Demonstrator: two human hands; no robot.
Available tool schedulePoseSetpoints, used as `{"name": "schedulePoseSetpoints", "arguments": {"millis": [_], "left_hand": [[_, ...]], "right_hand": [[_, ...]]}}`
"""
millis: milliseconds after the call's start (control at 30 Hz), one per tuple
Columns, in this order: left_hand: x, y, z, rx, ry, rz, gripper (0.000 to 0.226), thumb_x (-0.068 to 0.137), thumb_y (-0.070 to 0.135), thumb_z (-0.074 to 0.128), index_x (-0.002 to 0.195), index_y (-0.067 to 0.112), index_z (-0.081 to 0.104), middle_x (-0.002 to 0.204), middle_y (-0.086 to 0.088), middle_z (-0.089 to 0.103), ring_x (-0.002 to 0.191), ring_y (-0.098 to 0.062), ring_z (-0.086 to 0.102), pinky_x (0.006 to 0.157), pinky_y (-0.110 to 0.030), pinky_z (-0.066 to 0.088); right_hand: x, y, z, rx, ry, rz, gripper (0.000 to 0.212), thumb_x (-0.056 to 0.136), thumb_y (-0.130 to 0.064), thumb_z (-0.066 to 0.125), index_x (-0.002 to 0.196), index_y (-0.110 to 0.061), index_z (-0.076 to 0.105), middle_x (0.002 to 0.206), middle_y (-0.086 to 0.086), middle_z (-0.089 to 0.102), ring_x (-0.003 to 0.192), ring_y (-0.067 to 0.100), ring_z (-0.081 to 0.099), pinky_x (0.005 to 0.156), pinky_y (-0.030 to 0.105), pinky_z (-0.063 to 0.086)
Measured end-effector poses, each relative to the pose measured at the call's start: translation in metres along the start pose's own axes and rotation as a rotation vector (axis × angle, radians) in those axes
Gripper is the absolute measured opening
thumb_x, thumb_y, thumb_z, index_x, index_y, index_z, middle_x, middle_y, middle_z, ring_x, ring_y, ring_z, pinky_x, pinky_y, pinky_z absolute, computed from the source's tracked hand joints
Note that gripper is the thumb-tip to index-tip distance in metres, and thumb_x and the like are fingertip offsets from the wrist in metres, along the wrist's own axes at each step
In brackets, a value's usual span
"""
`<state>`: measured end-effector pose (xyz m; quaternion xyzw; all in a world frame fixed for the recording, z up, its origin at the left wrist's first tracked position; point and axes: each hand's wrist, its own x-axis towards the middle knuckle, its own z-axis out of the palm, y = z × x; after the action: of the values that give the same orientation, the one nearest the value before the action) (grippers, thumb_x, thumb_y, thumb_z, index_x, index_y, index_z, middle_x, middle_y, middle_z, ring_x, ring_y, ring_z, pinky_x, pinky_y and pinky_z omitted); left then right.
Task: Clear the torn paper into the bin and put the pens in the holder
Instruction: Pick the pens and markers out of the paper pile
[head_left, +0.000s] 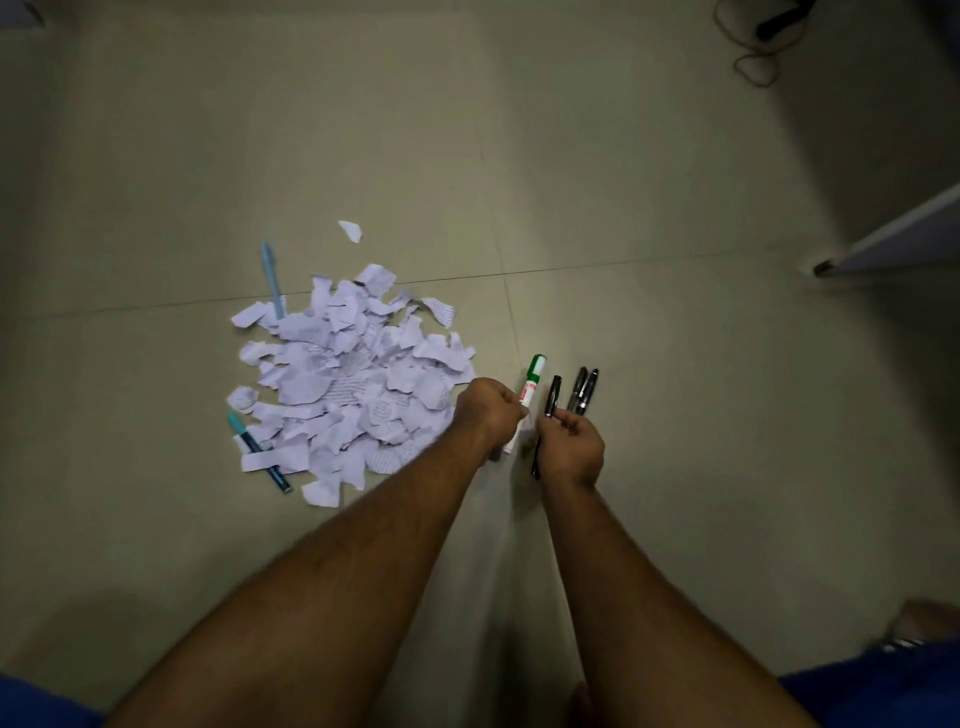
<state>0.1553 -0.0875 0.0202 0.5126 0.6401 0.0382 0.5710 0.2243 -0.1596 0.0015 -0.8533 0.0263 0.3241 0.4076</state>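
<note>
Two hands gather pens beside a heap of torn paper on a tiled floor.

The left hand (488, 410) pinches a green marker (531, 389); the right hand (571, 441) grips three black pens (582, 389). The paper (353, 379) lies left of the hands, with a blue pen (272, 278) at its far edge and a teal pen (254, 447) half buried near its left side. Neither bin nor holder is in view. The pens look light, stiff and smooth, best pinched mid-barrel. The scraps look flimsy and apt to scatter, best scooped in both hands.
</note>
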Motion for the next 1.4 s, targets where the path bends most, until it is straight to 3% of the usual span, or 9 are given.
{"name": "schedulePoseSetpoints", "arguments": {"millis": [233, 367, 500, 600, 767, 933, 1100, 1233, 1400], "left_hand": [[-0.003, 0.016, 0.06, 0.152, -0.051, 0.078, 0.021, 0.081, 0.021, 0.076, 0.1, 0.012, 0.076, 0.104, -0.013, 0.074, 0.091, -0.028, 0.069, 0.075, -0.03, 0.056], [-0.006, 0.026, 0.095, 0.238, -0.047, 0.139, 0.027, 0.082, 0.023, 0.075, 0.105, 0.011, 0.074, 0.109, -0.011, 0.072, 0.097, -0.029, 0.068, 0.082, -0.032, 0.056], [-0.012, 0.032, 0.118, 0.343, 0.012, 0.17, 0.022, 0.087, 0.024, 0.07, 0.105, 0.011, 0.071, 0.106, -0.012, 0.071, 0.096, -0.029, 0.067, 0.08, -0.033, 0.054], [-0.018, 0.029, 0.113, 0.335, 0.067, 0.235, 0.019, 0.091, 0.02, 0.063, 0.104, 0.01, 0.072, 0.107, -0.011, 0.071, 0.099, -0.029, 0.066, 0.082, -0.032, 0.052], [-0.016, -0.006, 0.062, 0.16, 0.225, 0.287, 0.02, 0.088, 0.023, 0.061, 0.089, 0.009, 0.074, 0.092, -0.009, 0.074, 0.087, -0.027, 0.067, 0.072, -0.025, 0.045], [-0.019, -0.04, -0.007, -0.024, 0.431, 0.181, 0.026, 0.09, 0.032, 0.062, 0.085, 0.008, 0.071, 0.083, -0.005, 0.071, 0.078, -0.021, 0.062, 0.069, -0.025, 0.042], [-0.025, -0.072, -0.071, -0.145, 0.706, 0.061, 0.015, 0.088, 0.026, 0.063, 0.084, 0.011, 0.062, 0.078, 0.001, 0.064, 0.073, -0.019, 0.056, 0.066, -0.023, 0.038], [-0.029, -0.108, -0.118, -0.229, 0.881, -0.153, 0.013, 0.086, 0.025, 0.065, 0.088, 0.012, 0.064, 0.091, -0.008, 0.071, 0.083, -0.026, 0.062, 0.072, -0.027, 0.043], [-0.031, -0.157, -0.159, -0.253, 0.893, -0.36, 0.019, 0.087, 0.017, 0.065, 0.104, 0.009, 0.067, 0.11, -0.013, 0.07, 0.101, -0.033, 0.065, 0.081, -0.032, 0.049]], "right_hand": [[0.032, -0.004, -0.043, 0.03, 0.18, 0.047, 0.024, 0.08, -0.013, 0.069, 0.104, -0.016, 0.073, 0.101, 0.005, 0.073, 0.088, 0.024, 0.066, 0.079, 0.024, 0.047], [0.05, 0.002, -0.057, 0.019, 0.168, 0.068, 0.022, 0.076, -0.012, 0.071, 0.095, -0.024, 0.072, 0.101, 0.003, 0.075, 0.09, 0.025, 0.07, 0.088, 0.038, 0.058], [0.06, 0.003, -0.066, 0.032, 0.162, 0.079, 0.02, 0.079, -0.011, 0.069, 0.093, -0.026, 0.067, 0.095, -0.001, 0.07, 0.083, 0.019, 0.064, 0.079, 0.026, 0.052], [0.053, 0.007, -0.062, 0.02, 0.22, 0.038, 0.021, 0.087, -0.011, 0.06, 0.105, -0.019, 0.067, 0.098, 0.001, 0.067, 0.087, 0.021, 0.062, 0.075, 0.024, 0.044], [0.018, -0.004, -0.031, -0.045, 0.206, -0.125, 0.018, 0.087, -0.014, 0.057, 0.101, -0.019, 0.068, 0.105, 0.007, 0.072, 0.096, 0.03, 0.065, 0.075, 0.027, 0.044], [-0.016, -0.015, 0.009, -0.085, -0.025, -0.213, 0.019, 0.084, -0.013, 0.06, 0.099, -0.02, 0.069, 0.084, -0.003, 0.066, 0.091, 0.025, 0.066, 0.07, 0.022, 0.037], [-0.065, -0.011, 0.068, -0.217, -0.32, -0.447, 0.018, 0.084, -0.014, 0.061, 0.098, -0.019, 0.07, 0.092, 0.003, 0.073, 0.086, 0.023, 0.066, 0.073, 0.027, 0.048], [-0.098, -0.007, 0.111, -0.324, -0.541, -0.636, 0.021, 0.083, -0.016, 0.064, 0.103, -0.015, 0.07, 0.095, 0.004, 0.072, 0.089, 0.019, 0.066, 0.083, 0.033, 0.053], [-0.127, 0.0, 0.144, -0.686, -0.42, -0.899, 0.04, 0.078, -0.026, 0.066, 0.117, -0.018, 0.067, 0.123, 0.011, 0.059, 0.117, 0.032, 0.051, 0.093, 0.039, 0.043]]}}
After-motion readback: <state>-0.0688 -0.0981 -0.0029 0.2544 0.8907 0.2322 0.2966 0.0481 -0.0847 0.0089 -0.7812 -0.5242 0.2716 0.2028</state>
